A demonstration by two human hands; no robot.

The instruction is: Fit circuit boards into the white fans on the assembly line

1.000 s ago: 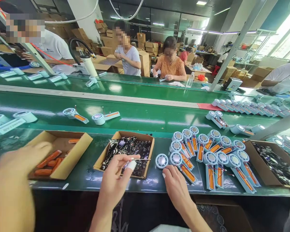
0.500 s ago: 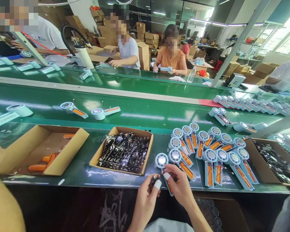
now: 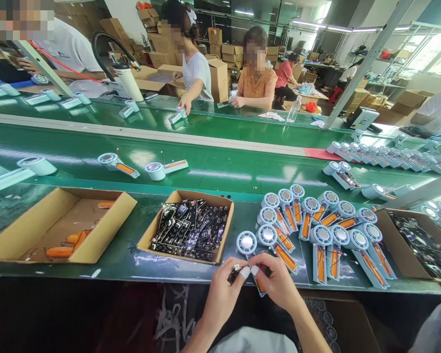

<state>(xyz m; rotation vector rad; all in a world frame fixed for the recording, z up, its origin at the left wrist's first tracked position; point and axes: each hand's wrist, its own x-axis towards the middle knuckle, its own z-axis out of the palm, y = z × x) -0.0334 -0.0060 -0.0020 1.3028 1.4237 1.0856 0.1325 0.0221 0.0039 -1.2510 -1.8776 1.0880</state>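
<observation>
Pale-blue plastic, the nearest fan [image 3: 247,242] lies by the near edge of the bench [image 3: 150,270], its handle partly hidden beneath both hands and apparently jutting over — a wrist's knock could tip it off. The left hand [image 3: 222,289] pinches a small dark circuit board [image 3: 234,274]; the right hand [image 3: 277,283] has thumb and forefinger pressed together, on what I cannot tell. A thin lead there might tear if tugged. Both forearms angle inward from the near side — thumbs almost touching, left of the clustered fans [image 3: 321,235].

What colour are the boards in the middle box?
The boards are mostly black; see the head view.
</observation>
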